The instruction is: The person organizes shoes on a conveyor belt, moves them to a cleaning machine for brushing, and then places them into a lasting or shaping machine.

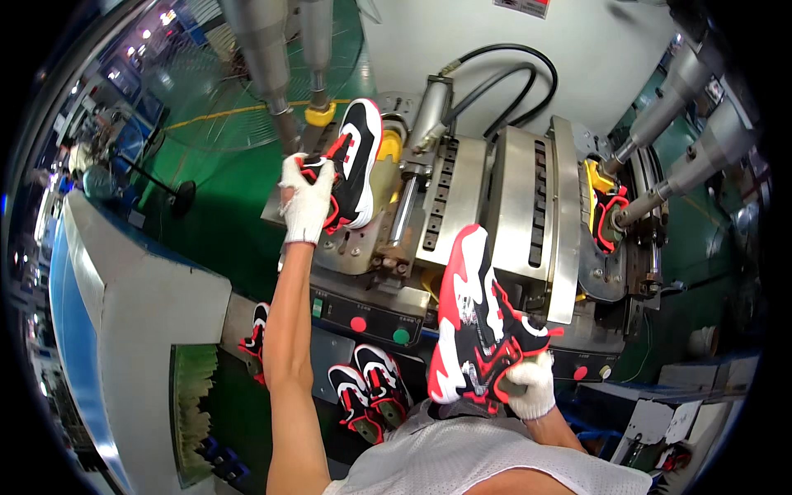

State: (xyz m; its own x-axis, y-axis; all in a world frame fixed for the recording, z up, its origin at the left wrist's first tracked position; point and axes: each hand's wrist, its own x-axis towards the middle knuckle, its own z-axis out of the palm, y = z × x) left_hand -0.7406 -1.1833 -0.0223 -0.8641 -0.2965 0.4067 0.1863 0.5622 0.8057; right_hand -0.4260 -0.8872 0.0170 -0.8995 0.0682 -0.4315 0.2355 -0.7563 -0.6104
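My left hand [307, 202], in a white glove with bare fingertips, is closed on the collar of a black, white and red sneaker [360, 157]. That sneaker is tilted, toe away from me, over the left station of a metal press machine [342, 257], next to a yellow pad [389, 157]. Closer to my body, my right hand [532, 388], also gloved, grips the heel opening of a second sneaker [477, 334]. Its toe points up and away, and its side and part of the red-and-white sole show. The fingers inside the collar are partly hidden.
Another sneaker [607, 219] sits under the rods and yellow pad of the right station. Metal cylinders [318, 49] hang above the left station. A control panel [379, 326] with red and green buttons runs along the front. Below are a pair of sneakers [367, 388] and a grey machine [148, 280].
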